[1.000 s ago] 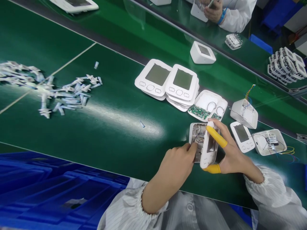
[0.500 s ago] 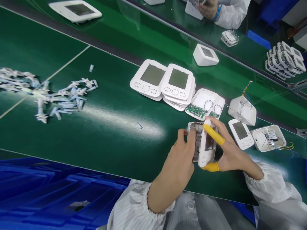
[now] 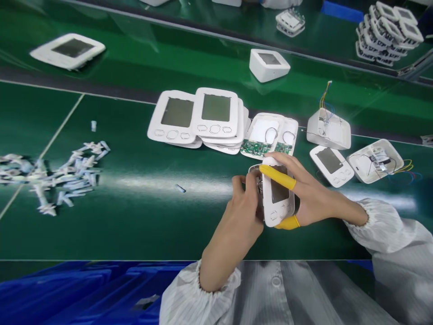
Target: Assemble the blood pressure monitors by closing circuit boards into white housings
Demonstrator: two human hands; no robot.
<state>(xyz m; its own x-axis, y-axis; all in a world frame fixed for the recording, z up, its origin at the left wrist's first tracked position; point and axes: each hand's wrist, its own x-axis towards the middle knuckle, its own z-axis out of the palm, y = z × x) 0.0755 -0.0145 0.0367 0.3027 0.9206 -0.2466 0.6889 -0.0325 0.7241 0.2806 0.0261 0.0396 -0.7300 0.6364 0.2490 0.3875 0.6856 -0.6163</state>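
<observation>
My right hand (image 3: 309, 194), with yellow finger cots on two fingers, grips a white front cover (image 3: 274, 212) with a grey screen, probably of a blood pressure monitor. The cover leans over a white lower housing (image 3: 254, 168), mostly hidden beneath it. My left hand (image 3: 237, 214) holds the housing's left side, its fingertips bent in at the gap between the two parts. Just behind my hands lie white shells (image 3: 265, 122) with green circuit boards (image 3: 255, 148). Right of them rest another screen cover (image 3: 333, 166) and a wired open housing (image 3: 385, 158).
Stacked white screen covers (image 3: 216, 108) lie behind to the left. Small pale plastic pieces (image 3: 77, 178) are heaped at the far left. Another open housing (image 3: 329, 131) has wires standing up. A closed unit (image 3: 269, 65) sits on the green strip behind, with stacked assemblies (image 3: 389, 34) beyond.
The front cover has come down flatter over the housing, narrowing the gap at my left fingers. My view has turned, so the table looks more level; the co-worker's hand has left view.
</observation>
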